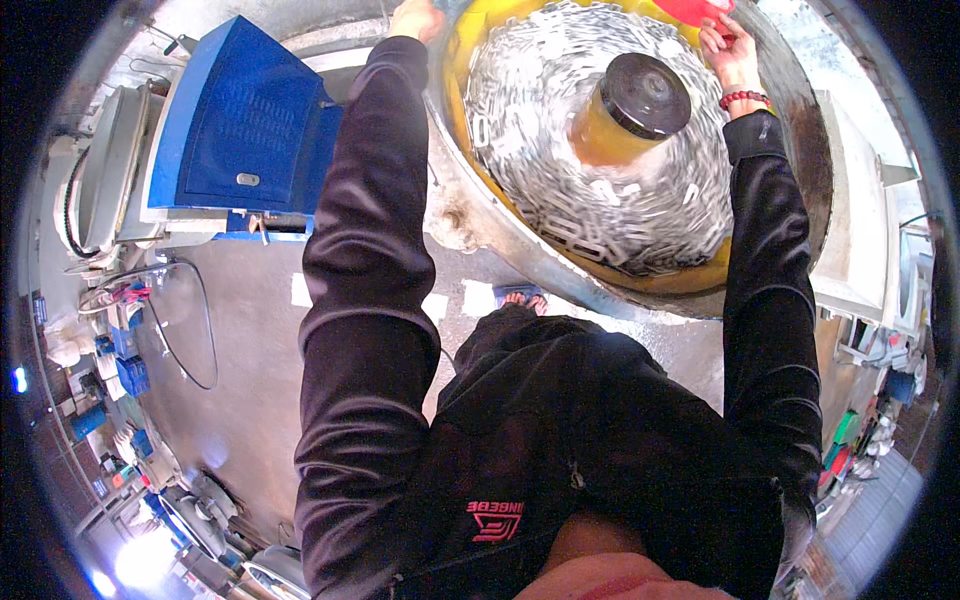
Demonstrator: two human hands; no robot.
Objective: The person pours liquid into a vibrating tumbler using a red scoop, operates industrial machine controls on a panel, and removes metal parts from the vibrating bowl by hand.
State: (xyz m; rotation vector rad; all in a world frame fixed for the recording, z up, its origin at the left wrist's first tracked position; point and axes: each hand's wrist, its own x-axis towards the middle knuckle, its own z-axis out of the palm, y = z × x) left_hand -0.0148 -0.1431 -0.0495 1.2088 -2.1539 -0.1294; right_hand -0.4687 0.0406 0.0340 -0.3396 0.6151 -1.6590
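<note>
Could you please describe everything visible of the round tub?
The round tub has a worn grey outer wall, a yellow lining and a yellowish central post with a dark round cap. Small, blurred, metallic-looking pieces surround the post. It stands open-topped ahead; the left hand is at its rim, contact unclear.

Your right hand point(731, 50) grips a red piece point(690, 9), apparently plain though cropped, with a red beaded bracelet point(745, 98) and black sleeve point(765, 235) behind the grip and, left of it, silver-grey streaked parts point(545, 85), a yellow lining point(690, 279) and a black-topped amber post point(604, 128).
</note>
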